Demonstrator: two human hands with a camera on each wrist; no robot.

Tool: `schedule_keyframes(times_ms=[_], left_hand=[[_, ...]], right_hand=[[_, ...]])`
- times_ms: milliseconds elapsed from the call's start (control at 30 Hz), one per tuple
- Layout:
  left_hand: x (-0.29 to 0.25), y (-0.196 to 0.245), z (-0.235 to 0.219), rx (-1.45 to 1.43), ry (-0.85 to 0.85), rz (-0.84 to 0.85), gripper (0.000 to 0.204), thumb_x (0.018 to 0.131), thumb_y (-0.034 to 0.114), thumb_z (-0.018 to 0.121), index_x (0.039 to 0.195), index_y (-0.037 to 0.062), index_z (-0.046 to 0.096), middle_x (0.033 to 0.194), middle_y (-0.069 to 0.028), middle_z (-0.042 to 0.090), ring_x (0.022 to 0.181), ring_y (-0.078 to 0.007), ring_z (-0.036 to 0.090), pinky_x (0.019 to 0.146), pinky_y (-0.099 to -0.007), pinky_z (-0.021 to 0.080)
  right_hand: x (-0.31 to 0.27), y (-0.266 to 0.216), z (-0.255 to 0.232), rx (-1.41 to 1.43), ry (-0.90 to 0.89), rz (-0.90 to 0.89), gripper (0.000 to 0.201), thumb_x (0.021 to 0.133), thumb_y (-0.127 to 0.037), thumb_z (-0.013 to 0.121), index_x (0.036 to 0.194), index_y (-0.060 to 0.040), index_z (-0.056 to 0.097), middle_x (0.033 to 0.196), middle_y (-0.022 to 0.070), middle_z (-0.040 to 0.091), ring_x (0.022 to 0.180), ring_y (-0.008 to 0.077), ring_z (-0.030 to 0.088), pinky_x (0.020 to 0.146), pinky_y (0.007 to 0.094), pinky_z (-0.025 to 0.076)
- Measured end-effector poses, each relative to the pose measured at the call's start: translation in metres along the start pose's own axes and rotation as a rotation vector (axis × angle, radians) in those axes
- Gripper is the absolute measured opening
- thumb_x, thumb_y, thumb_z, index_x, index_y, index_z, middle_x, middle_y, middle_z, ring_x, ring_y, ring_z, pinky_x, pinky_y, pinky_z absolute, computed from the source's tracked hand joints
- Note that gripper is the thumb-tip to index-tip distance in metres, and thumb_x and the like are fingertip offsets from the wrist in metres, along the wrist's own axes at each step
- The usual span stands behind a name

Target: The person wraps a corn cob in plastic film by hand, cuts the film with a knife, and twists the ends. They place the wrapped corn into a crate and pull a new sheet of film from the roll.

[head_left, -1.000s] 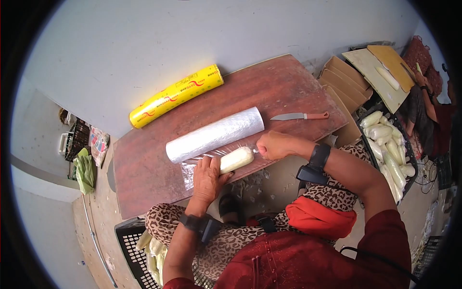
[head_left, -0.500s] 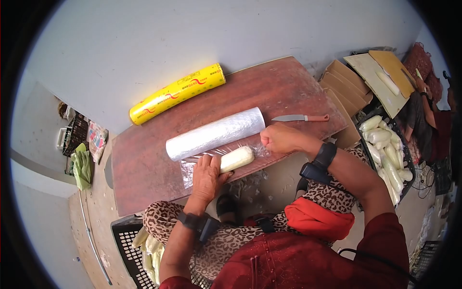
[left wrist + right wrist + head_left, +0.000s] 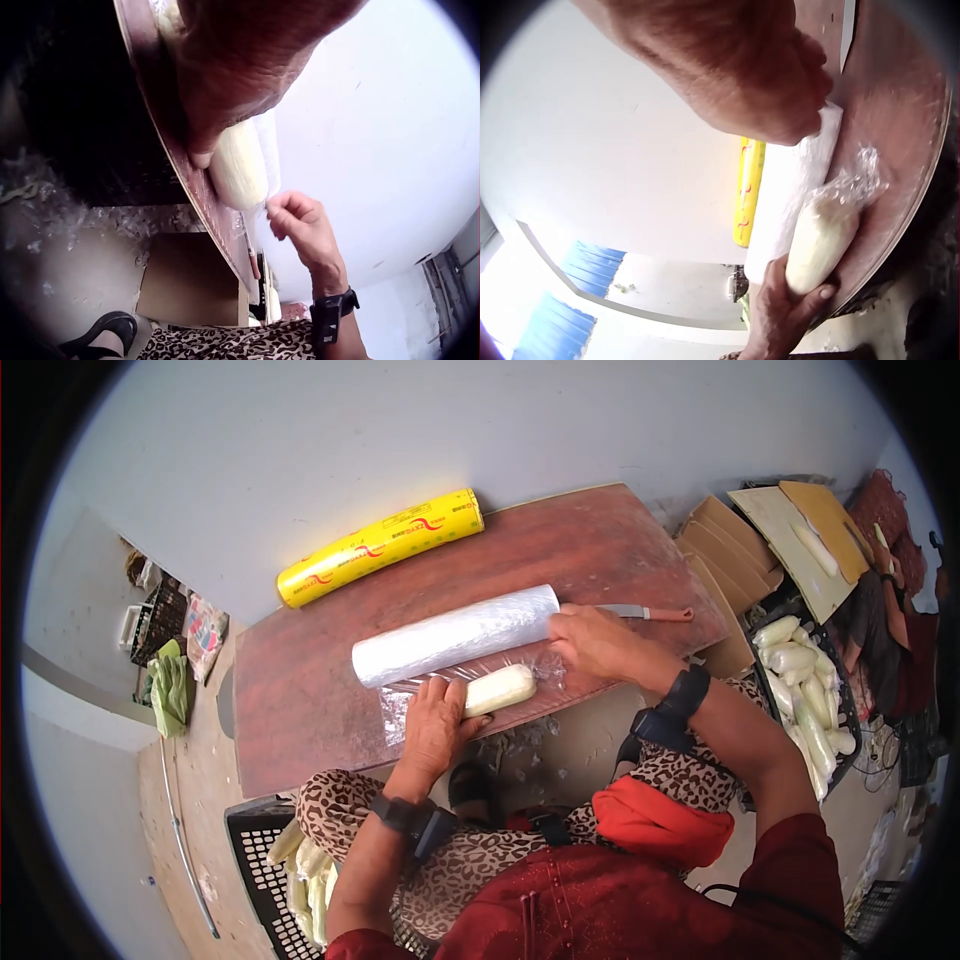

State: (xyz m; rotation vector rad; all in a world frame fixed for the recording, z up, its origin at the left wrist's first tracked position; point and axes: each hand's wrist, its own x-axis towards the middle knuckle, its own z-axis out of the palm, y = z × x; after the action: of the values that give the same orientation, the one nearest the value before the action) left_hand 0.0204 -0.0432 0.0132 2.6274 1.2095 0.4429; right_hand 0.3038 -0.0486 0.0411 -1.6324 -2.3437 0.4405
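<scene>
In the head view, my left hand (image 3: pixel 432 722) grips the near-left end of a pale, cylindrical vegetable (image 3: pixel 500 690), its thumb on the table-edge side. Clear plastic film wraps the vegetable, and a crumpled film tail (image 3: pixel 866 169) sticks out past its far end in the right wrist view. My right hand (image 3: pixel 595 643) is beside the right end of the white cling film roll (image 3: pixel 455 635), fingers curled and thumb near the forefinger in the left wrist view. No film shows plainly between those fingers. A loose film sheet (image 3: pixel 392 718) lies between roll and vegetable.
A knife (image 3: pixel 665 614) lies on the red-brown table (image 3: pixel 300 710) beyond my right hand. Against the wall rests a yellow printed roll (image 3: pixel 380 547). Crates of pale vegetables, one crate (image 3: pixel 250 850) at lower left, flank the table. Another person's arm (image 3: pixel 893 610) shows at far right.
My right hand has moved from the film at the vegetable's end up to the roll's right end, leaving the film tail loose. The left hand keeps its hold on the vegetable.
</scene>
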Motion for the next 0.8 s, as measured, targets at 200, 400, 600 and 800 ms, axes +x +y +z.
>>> schedule_keyframes(times_ms=[200, 400, 600, 800], left_hand=[[0.000, 0.002, -0.002, 0.003, -0.010, -0.003, 0.048, 0.069, 0.025, 0.080, 0.103, 0.0033, 0.055, 0.095, -0.0142, 0.053, 0.091, -0.0346, 0.052, 0.080, -0.0447, 0.045], [-0.001, 0.002, -0.003, 0.005, -0.027, -0.048, 0.047, 0.069, 0.023, 0.080, 0.103, 0.0028, 0.055, 0.096, -0.0148, 0.055, 0.093, -0.0354, 0.054, 0.080, -0.0452, 0.045], [-0.011, -0.002, -0.010, -0.020, -0.079, -0.087, 0.045, 0.070, 0.024, 0.080, 0.100, 0.0020, 0.054, 0.096, -0.0145, 0.055, 0.094, -0.0357, 0.054, 0.081, -0.0455, 0.045], [-0.027, -0.029, -0.021, 0.117, -0.175, -0.246, 0.047, 0.072, 0.035, 0.079, 0.097, 0.0007, 0.057, 0.101, -0.0166, 0.059, 0.097, -0.0361, 0.055, 0.086, -0.0450, 0.045]], right_hand=[[0.002, -0.044, 0.029, -0.092, 0.043, -0.351, 0.045, 0.079, -0.023, 0.073, 0.112, -0.0035, 0.050, 0.105, 0.0130, 0.053, 0.101, 0.0288, 0.053, 0.086, 0.0439, 0.039], [0.008, -0.036, 0.039, -0.132, -0.109, -0.257, 0.050, 0.078, -0.026, 0.075, 0.112, 0.0000, 0.049, 0.105, 0.0146, 0.055, 0.102, 0.0289, 0.053, 0.086, 0.0434, 0.039], [0.010, -0.041, 0.038, -0.124, -0.254, -0.231, 0.057, 0.083, -0.028, 0.068, 0.125, 0.0027, 0.044, 0.109, 0.0166, 0.054, 0.106, 0.0316, 0.053, 0.092, 0.0456, 0.039], [0.006, -0.036, 0.044, -0.070, -0.164, -0.267, 0.050, 0.082, -0.030, 0.068, 0.115, 0.0029, 0.049, 0.106, 0.0195, 0.057, 0.106, 0.0357, 0.054, 0.095, 0.0478, 0.038]])
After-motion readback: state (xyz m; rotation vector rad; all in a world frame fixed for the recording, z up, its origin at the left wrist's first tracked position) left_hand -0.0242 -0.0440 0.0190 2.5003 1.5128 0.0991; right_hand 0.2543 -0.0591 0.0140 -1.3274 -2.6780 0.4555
